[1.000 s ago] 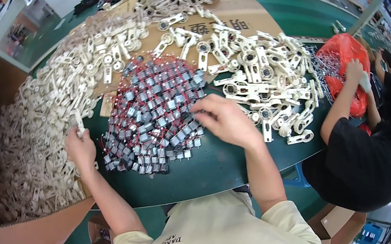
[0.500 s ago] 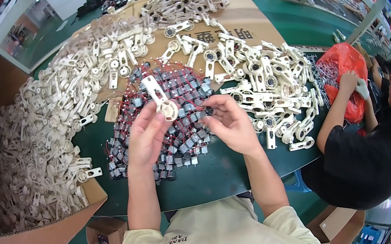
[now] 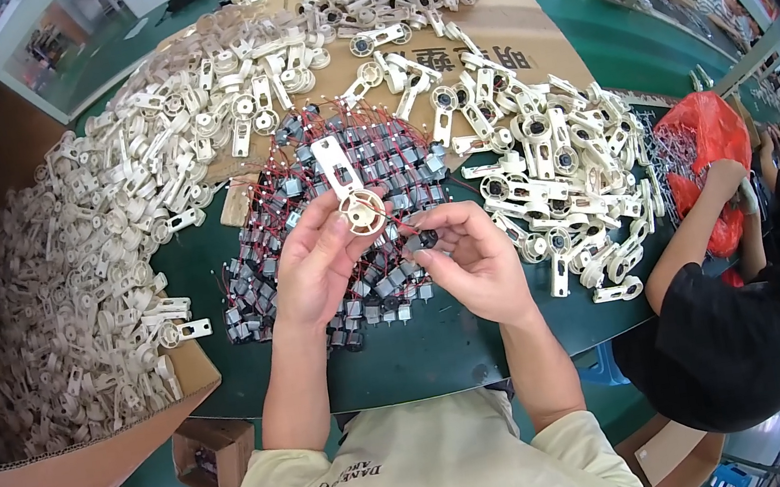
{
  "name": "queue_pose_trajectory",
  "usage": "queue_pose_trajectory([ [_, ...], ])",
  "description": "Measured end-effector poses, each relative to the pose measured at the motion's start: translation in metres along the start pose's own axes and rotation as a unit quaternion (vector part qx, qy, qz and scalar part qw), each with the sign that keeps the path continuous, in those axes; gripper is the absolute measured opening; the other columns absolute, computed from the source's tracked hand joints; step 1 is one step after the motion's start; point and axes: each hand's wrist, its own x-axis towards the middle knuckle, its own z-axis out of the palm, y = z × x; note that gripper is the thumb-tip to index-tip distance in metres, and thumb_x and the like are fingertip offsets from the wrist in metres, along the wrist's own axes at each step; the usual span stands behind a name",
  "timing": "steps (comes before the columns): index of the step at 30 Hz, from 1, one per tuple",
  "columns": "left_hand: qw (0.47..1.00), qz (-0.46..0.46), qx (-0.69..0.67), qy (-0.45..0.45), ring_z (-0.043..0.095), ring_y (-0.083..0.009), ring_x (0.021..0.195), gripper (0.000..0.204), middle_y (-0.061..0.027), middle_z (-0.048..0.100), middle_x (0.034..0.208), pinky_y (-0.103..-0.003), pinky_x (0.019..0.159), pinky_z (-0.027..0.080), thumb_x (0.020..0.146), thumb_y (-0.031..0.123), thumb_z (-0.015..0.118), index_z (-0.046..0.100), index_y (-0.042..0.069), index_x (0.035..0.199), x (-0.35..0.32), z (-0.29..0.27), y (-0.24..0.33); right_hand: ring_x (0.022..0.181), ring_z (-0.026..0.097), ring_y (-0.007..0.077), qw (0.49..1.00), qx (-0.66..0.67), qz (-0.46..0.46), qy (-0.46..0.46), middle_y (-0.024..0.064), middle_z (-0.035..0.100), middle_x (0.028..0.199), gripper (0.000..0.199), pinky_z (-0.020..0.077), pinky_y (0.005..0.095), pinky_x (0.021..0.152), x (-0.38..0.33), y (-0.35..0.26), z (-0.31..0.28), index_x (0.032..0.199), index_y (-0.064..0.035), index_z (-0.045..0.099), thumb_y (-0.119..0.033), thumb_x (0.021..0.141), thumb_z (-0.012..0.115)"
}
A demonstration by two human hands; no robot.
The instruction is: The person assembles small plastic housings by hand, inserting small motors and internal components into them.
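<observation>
A white plastic housing (image 3: 335,166), a flat slotted arm ending in a round ring, is pinched by the ring between the thumb and fingers of my left hand (image 3: 315,267). My right hand (image 3: 478,260) grips a small dark motor (image 3: 423,240) between thumb and fingertips, just right of the ring. Thin red wires run from the motor toward the ring; whether they pass into it is hard to make out. Beneath both hands lies a pile of small motors (image 3: 382,159) with red wires, partly hidden by my fingers.
White housings (image 3: 115,194) spill from a large cardboard box (image 3: 119,455) at the left. More housings with dark centres (image 3: 554,158) lie at the right. Flattened cardboard (image 3: 540,30) covers part of the green table (image 3: 408,362). A co-worker (image 3: 726,334) reaches to a red bag (image 3: 711,130).
The motor in my right hand has come closer to the housing's ring, its red wires now showing between them. My left hand has turned the ring slightly; the whole view has shifted a little.
</observation>
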Motion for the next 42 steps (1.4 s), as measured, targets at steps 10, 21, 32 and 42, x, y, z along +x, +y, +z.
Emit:
queue_pose_trajectory([
  [10,0.988,0.016,0.152,0.031,0.057,-0.0236,0.111,0.054,-0.0129,0.058,0.120,-0.036,0.097,0.045,0.088,0.003,0.060,0.037,0.000,0.135,0.008,0.026,-0.017,0.090,0.060,0.0113,0.990,-0.133,0.049,0.005,0.0044,0.061,0.103,0.030,0.0508,0.0271,0.076,0.000,-0.023,-0.014,0.112,-0.0037,0.057,-0.002,0.084,0.065],
  [21,0.944,0.045,0.313,0.095,0.057,-0.0234,0.099,0.033,-0.0171,0.057,0.112,-0.031,0.087,0.049,0.092,0.010,0.060,0.048,-0.006,0.118,-0.015,0.043,-0.008,0.073,0.059,0.0178,0.978,-0.202,-0.044,0.040,0.0099,0.057,0.094,0.029,0.0495,0.0305,0.066,-0.005,-0.011,-0.012,0.112,-0.0016,0.057,-0.008,0.084,0.063],
  [32,0.933,0.031,0.359,0.023,0.056,-0.0180,0.097,0.028,-0.0108,0.059,0.110,-0.028,0.086,0.046,0.093,0.008,0.058,0.053,-0.005,0.118,-0.009,0.037,-0.019,0.078,0.061,0.0174,0.987,-0.153,0.000,0.046,0.0098,0.059,0.093,0.026,0.0519,0.0297,0.069,0.001,0.000,-0.014,0.105,0.0020,0.055,-0.008,0.083,0.064],
  [42,0.965,0.028,0.255,0.048,0.053,-0.0215,0.114,0.040,-0.0136,0.050,0.128,-0.033,0.098,0.044,0.096,0.006,0.050,0.040,-0.003,0.134,-0.003,0.000,-0.038,0.071,0.055,0.0217,0.970,-0.229,-0.054,0.067,0.0086,0.050,0.085,0.019,0.0455,0.0329,0.062,-0.003,-0.008,-0.005,0.097,-0.0004,0.052,-0.008,0.084,0.063],
])
